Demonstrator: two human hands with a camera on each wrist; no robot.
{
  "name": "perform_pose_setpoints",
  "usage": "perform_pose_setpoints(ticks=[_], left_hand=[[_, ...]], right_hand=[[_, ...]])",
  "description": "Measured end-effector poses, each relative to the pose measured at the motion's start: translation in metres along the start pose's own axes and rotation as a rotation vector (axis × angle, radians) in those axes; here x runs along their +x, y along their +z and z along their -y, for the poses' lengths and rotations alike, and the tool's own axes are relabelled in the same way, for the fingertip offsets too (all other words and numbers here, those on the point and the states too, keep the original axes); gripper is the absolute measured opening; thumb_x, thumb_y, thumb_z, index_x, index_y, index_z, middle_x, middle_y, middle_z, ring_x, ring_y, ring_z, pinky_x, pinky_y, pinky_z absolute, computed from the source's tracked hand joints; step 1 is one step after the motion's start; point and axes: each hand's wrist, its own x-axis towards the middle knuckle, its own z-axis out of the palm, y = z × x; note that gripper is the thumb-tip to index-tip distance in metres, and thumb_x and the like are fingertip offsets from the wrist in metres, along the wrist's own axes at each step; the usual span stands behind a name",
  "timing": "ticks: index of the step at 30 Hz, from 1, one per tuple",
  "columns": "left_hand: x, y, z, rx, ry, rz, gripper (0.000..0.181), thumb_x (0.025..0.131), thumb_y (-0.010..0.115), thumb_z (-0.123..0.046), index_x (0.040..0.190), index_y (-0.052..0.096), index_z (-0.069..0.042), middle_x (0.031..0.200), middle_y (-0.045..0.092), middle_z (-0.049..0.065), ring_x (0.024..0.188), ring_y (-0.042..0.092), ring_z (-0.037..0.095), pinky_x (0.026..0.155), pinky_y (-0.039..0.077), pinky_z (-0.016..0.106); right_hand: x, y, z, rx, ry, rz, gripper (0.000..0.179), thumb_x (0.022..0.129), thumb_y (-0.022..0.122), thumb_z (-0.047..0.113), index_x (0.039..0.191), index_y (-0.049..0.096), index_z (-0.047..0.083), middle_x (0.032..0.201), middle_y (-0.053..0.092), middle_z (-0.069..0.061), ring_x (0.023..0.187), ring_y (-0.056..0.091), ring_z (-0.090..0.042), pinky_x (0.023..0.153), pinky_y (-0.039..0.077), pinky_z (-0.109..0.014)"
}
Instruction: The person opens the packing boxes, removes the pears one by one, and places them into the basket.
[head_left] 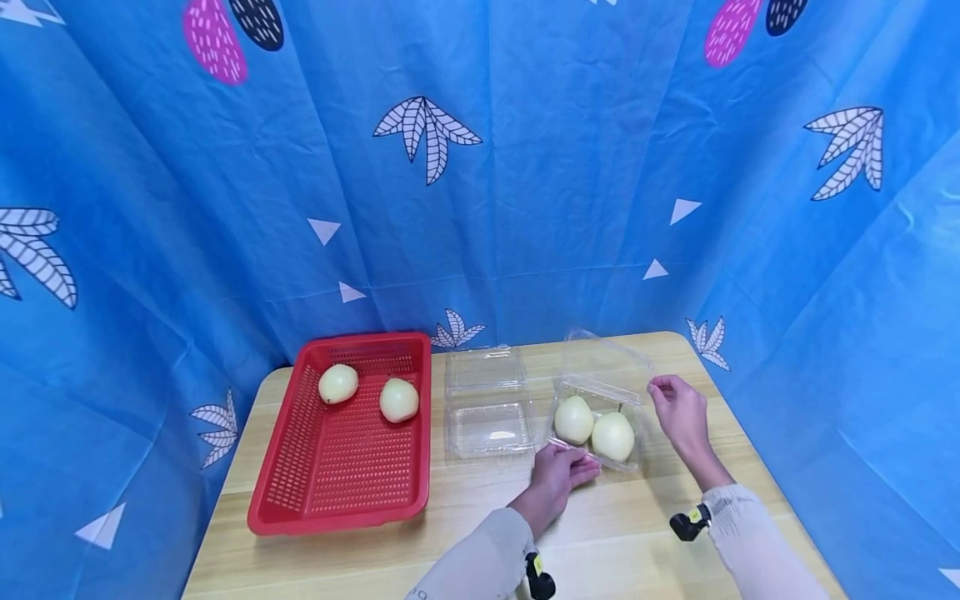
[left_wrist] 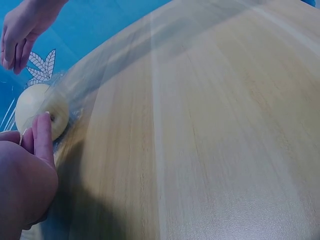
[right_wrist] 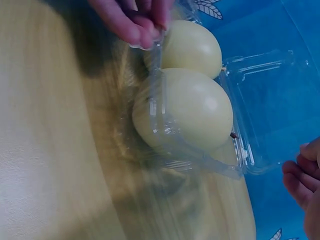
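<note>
A clear plastic clamshell container [head_left: 626,461] stands on the right part of the table with its lid [head_left: 603,357] raised at the back. Two pale pears, one on the left [head_left: 573,419] and one on the right [head_left: 613,436], sit side by side in its base. My left hand [head_left: 557,483] grips the front rim between thumb and fingers. At the lid's right corner, my right hand [head_left: 681,414] pinches the edge with its fingertips. The right wrist view shows the near pear [right_wrist: 185,107] behind the transparent front wall, its stem toward the hinge.
Left of this container lies another open clamshell [head_left: 489,429]. A red plastic basket [head_left: 424,433] stands farther left, holding a pear at the left [head_left: 338,383] and another at the right [head_left: 399,400]. A blue patterned curtain [head_left: 525,208] hangs behind the wooden table [head_left: 480,492].
</note>
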Motion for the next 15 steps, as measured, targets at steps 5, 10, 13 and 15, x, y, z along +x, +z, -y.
perform_pose_setpoints(ticks=[5, 10, 13, 15], left_hand=[[-0.002, 0.003, -0.001, -0.003, -0.005, -0.004, 0.016, 0.091, 0.066, 0.002, 0.106, 0.060, 0.006, 0.090, 0.073, 0.021, 0.085, 0.079, 0.030, 0.085, 0.066, 0.044], [-0.006, 0.006, 0.000, -0.005, -0.009, -0.028, 0.020, 0.092, 0.066, 0.001, 0.110, 0.060, 0.009, 0.095, 0.073, 0.026, 0.090, 0.078, 0.034, 0.086, 0.066, 0.044], [-0.006, 0.008, 0.002, -0.016, -0.007, -0.048, 0.021, 0.092, 0.066, 0.001, 0.110, 0.060, 0.009, 0.098, 0.073, 0.028, 0.093, 0.078, 0.037, 0.086, 0.066, 0.043], [-0.007, 0.009, 0.003, -0.028, -0.007, -0.057, 0.022, 0.092, 0.066, 0.001, 0.111, 0.060, 0.010, 0.099, 0.073, 0.029, 0.095, 0.077, 0.039, 0.086, 0.066, 0.043]], right_hand=[[0.012, 0.005, 0.000, 0.004, 0.070, 0.034, 0.017, 0.099, 0.067, 0.007, 0.109, 0.071, -0.005, 0.104, 0.076, -0.027, 0.095, 0.076, -0.042, 0.081, 0.063, -0.051], [0.019, 0.011, -0.003, 0.023, 0.126, 0.044, 0.018, 0.099, 0.067, 0.008, 0.111, 0.071, -0.005, 0.106, 0.075, -0.027, 0.098, 0.075, -0.041, 0.072, 0.060, -0.018], [0.020, 0.014, -0.003, 0.032, 0.155, 0.053, 0.020, 0.099, 0.067, 0.009, 0.113, 0.070, -0.005, 0.108, 0.075, -0.027, 0.100, 0.074, -0.041, 0.074, 0.059, -0.017], [0.020, 0.016, -0.002, 0.030, 0.165, 0.051, 0.020, 0.100, 0.066, 0.009, 0.114, 0.070, -0.005, 0.110, 0.075, -0.027, 0.101, 0.074, -0.041, 0.080, 0.064, -0.031]])
